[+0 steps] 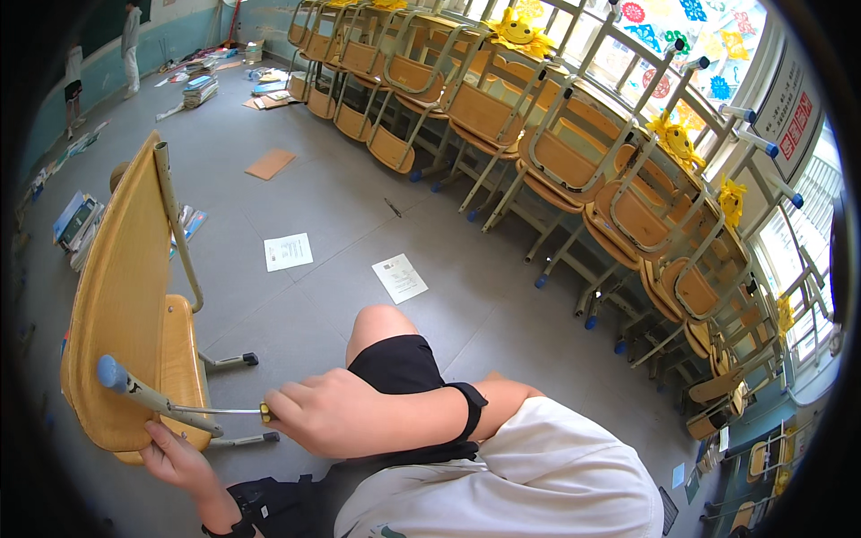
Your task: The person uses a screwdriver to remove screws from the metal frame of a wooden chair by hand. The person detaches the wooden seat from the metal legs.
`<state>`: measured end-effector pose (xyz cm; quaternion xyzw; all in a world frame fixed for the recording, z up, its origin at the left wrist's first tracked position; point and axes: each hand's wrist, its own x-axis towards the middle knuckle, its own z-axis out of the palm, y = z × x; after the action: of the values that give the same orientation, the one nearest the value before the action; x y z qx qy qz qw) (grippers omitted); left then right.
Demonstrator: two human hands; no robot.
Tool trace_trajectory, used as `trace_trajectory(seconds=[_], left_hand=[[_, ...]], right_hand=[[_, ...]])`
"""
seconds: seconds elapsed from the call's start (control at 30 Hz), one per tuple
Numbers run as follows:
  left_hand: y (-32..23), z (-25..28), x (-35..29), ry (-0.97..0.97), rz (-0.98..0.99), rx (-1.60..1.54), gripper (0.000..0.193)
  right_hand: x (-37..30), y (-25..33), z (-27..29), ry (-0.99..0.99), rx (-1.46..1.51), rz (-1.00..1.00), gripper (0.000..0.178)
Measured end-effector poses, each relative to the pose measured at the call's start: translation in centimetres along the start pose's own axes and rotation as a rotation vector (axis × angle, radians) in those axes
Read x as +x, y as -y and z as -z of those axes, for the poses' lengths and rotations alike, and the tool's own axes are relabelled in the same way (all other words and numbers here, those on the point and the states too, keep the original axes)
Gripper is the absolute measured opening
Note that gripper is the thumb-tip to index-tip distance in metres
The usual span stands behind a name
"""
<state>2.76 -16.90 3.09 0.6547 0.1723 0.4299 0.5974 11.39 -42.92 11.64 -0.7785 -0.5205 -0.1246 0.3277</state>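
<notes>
At the left stands a chair (121, 296), tilted, with a curved light-wood panel and grey metal tubes; one tube ends in a blue cap (112, 373). My right hand (327, 412) is closed round a screwdriver (220, 411), whose handle is mostly hidden in my fingers. Its thin metal shaft points left, with the tip against the tube at the chair's wooden panel. Just below the tip, my left hand (178, 459) pinches the panel's lower edge between thumb and fingers. Black straps go round both my wrists.
Wooden chairs (484, 112) stand stacked upside down on desks along the right side, with yellow sunflower decorations (520, 34). Two paper sheets (400, 278) and a brown card (270, 164) lie on the grey floor. Book piles (199, 90) and two people (131, 49) are at the far left.
</notes>
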Motion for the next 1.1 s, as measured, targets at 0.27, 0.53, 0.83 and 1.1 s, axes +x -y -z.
trace_trajectory(seconds=[0.27, 0.53, 0.83, 1.1], left_hand=[[-0.4, -2.7, 0.1, -0.251, -0.107, -0.052, 0.033], [0.5, -1.5, 0.5, -0.221, -0.039, -0.009, 0.037], [0.0, 0.5, 0.4, -0.243, -0.010, 0.004, 0.036], [-4.4, -5.7, -0.6, -0.068, -0.253, -0.150, 0.021]], right_hand=[[1.4, -1.6, 1.3, 0.567, 1.256, -0.664, 0.034], [0.1, -0.6, -0.3, -0.100, -0.289, 0.178, 0.024], [2.4, -0.4, 0.8, 0.778, 1.697, -0.836, 0.035], [1.2, 0.2, 2.6, 0.481, 0.957, -0.409, 0.027]])
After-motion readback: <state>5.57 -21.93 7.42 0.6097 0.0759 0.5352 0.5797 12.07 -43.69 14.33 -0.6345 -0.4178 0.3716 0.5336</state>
